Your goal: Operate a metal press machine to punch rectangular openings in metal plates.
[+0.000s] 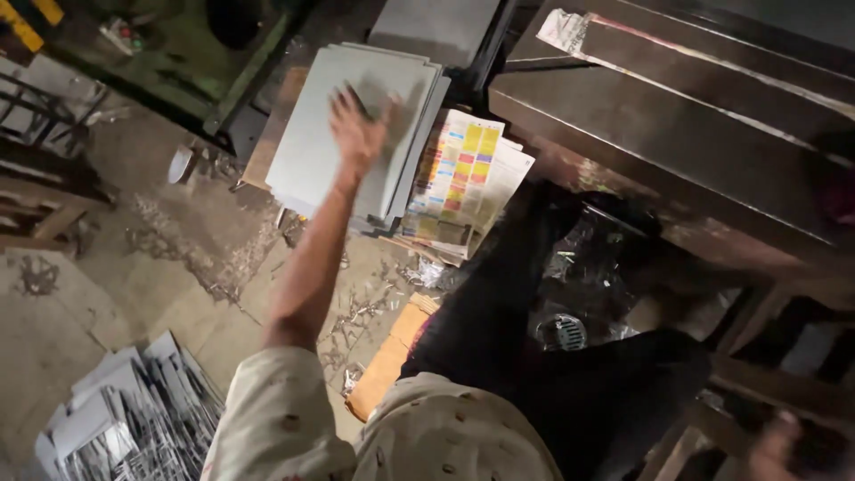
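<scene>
Sheets: stack of grey flat sheets [356,125] lies low beside the floor, above a coloured printed paper [463,174].
Left hand [358,134]: flat on the top sheet, grip apart, fingers spread.
Right hand [775,450]: blurred at the lower right; grip cannot be told.
Advice: slide one sheet off at the edge, then pinch it.
Surroundings: metal scraps [134,419] on the floor.

Stack of grey sheets [312,134], flat, slightly fanned (on newspaper)

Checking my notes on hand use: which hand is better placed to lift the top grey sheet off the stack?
Left. The left hand already lies flat on the stack of grey sheets; the right hand is low by the wooden frame, far away.
</scene>
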